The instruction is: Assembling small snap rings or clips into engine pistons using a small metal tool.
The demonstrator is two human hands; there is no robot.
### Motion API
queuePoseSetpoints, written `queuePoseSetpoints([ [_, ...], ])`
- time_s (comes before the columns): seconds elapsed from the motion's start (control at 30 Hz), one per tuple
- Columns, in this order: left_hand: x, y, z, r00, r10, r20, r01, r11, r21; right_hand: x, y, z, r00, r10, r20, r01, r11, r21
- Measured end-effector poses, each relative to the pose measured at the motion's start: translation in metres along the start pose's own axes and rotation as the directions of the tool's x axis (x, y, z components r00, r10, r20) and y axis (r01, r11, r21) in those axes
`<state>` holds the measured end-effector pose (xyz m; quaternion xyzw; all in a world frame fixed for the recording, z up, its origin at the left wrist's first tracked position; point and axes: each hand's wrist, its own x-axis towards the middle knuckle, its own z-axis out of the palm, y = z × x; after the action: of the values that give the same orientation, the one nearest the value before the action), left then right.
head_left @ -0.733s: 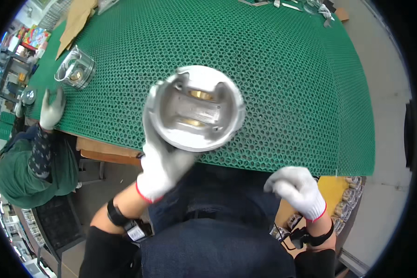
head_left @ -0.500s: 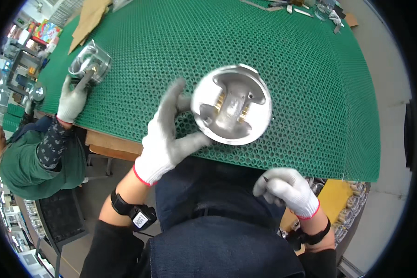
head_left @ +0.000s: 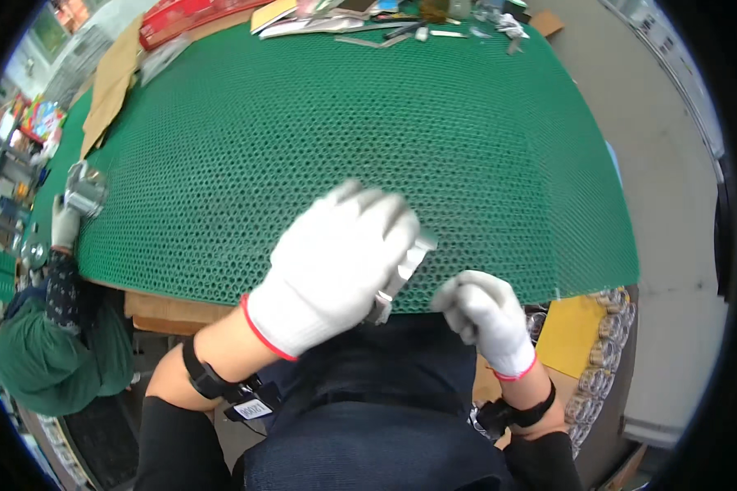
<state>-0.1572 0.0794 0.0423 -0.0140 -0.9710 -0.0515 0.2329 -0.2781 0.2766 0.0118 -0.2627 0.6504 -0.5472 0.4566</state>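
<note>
My left hand (head_left: 327,254), in a white glove with a red cuff edge, is wrapped over a silver metal piston (head_left: 404,274) at the near edge of the green mat. The back of the hand faces up and hides most of the piston, so only a shiny strip of its side shows, slightly blurred. To the right, my gloved right hand (head_left: 485,315) is curled closed near the mat's edge, apart from the piston. Whatever its fingers may hold is hidden.
A green perforated mat (head_left: 303,123) covers the table. Far left, a co-worker's gloved hand (head_left: 64,222) touches another piston (head_left: 87,190). Below right stand several pistons (head_left: 599,353) around a yellow sheet (head_left: 569,334). Cardboard (head_left: 110,78), a red box (head_left: 192,18) and papers lie at the back.
My left hand, open beside the upturned piston before, now grips it and has turned palm down, lower and nearer. The view has shifted. The right hand stays curled.
</note>
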Motion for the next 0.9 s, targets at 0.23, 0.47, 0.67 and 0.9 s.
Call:
queuePoseSetpoints([
  [0.23, 0.000, 0.030, 0.023, 0.999, -0.033, -0.012, 0.034, 0.996, 0.077, 0.019, 0.014, -0.001, 0.900, -0.430, -0.065, 0.352, 0.808, -0.473],
  [0.47, 0.032, 0.007, 0.016, 0.933, -0.053, 0.355, 0.018, 0.995, 0.102, 0.010, 0.003, 0.012, 0.747, -0.632, 0.206, 0.451, 0.254, -0.856],
  [0.67, 0.051, -0.013, 0.008, 0.890, -0.119, 0.440, 0.111, 0.993, 0.044, 0.021, 0.006, -0.001, 0.727, -0.630, 0.272, 0.534, 0.270, -0.801],
  [0.9, -0.052, -0.069, 0.011, 0.842, -0.537, -0.053, 0.462, 0.769, -0.442, 0.083, -0.002, -0.048, 0.807, -0.574, 0.136, 0.373, 0.318, -0.871],
])
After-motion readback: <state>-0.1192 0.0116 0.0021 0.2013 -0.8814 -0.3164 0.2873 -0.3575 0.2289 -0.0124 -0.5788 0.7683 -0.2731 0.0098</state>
